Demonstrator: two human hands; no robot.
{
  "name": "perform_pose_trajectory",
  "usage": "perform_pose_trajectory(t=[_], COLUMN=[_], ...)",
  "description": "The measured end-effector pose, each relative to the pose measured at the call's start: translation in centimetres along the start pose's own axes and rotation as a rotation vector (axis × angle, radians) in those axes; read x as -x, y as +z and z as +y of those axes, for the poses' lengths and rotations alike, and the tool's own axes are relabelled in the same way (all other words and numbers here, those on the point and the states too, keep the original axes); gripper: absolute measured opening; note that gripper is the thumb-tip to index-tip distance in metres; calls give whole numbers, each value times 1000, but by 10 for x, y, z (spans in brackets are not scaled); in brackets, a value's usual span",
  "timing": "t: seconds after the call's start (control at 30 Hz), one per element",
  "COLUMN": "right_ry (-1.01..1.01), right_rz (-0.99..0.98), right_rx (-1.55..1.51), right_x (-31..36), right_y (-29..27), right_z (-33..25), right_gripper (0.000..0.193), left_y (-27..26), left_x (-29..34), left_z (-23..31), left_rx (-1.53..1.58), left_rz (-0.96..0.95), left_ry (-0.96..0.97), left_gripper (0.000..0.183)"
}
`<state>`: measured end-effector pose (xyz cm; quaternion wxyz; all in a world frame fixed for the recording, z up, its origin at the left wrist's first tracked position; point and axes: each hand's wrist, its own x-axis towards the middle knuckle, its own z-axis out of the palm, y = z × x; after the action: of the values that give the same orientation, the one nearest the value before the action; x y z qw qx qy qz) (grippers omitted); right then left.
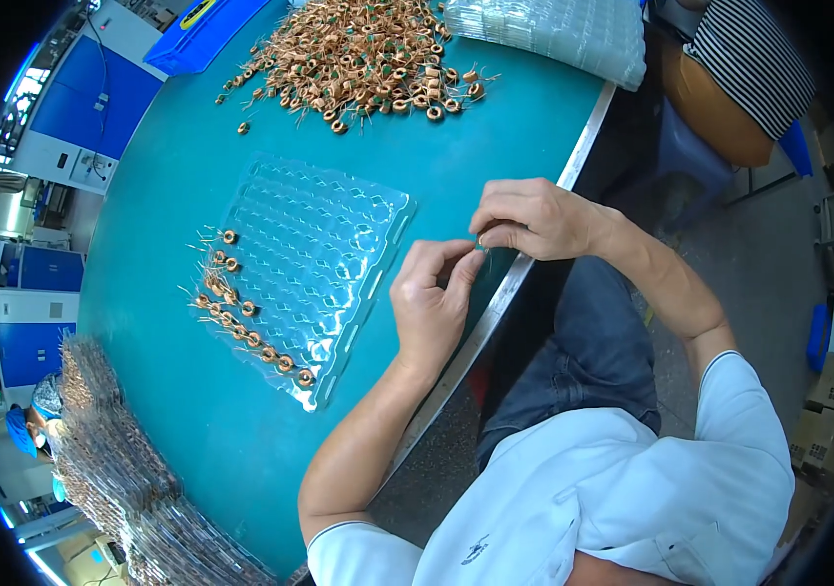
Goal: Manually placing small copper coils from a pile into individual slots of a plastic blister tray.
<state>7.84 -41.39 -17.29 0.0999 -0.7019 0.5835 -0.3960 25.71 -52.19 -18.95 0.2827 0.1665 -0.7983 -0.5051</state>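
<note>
Between the fingertips of both hands is a small copper-wound ring coil (480, 244) with thin wire leads, mostly covered by the fingers. My left hand (432, 298) pinches it from the left, thumb and forefinger together. From the right, my right hand (534, 220) closes its fingers on the same coil. Left of my hands, a clear plastic tray (324, 220) with rows of moulded pockets lies flat on the green table (183, 166). Several ring coils (253, 338) sit along the tray's left side, their leads pointing outward.
A large heap of ring coils (358, 59) covers the table's far part, with a stack of clear trays (554, 34) to its right. A blue bin (192, 44) stands far left. Stacked, filled trays (124, 479) rise at the near left. Another person (749, 73) sits at the far right.
</note>
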Motion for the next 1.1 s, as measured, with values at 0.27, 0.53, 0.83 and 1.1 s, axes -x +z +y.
perform_pose_trajectory(t=[0.27,0.53,0.83,1.1], right_ry=[140,290,535,489], right_rz=[-42,26,39,10], right_rx=[-191,-401,-591,-585], right_x=[12,9,3,8], right_y=[10,13,13,11], right_z=[-4,1,2,8], right_gripper=[16,14,13,16], left_y=[-3,-7,-6,-13], left_x=[-2,-8,-8,-9], left_z=[-7,-14,-18,-20], left_rx=[-114,-175,-98,-275], left_rz=[-19,-126,-71,-108], left_ry=[24,143,56,229], left_gripper=[5,12,18,27])
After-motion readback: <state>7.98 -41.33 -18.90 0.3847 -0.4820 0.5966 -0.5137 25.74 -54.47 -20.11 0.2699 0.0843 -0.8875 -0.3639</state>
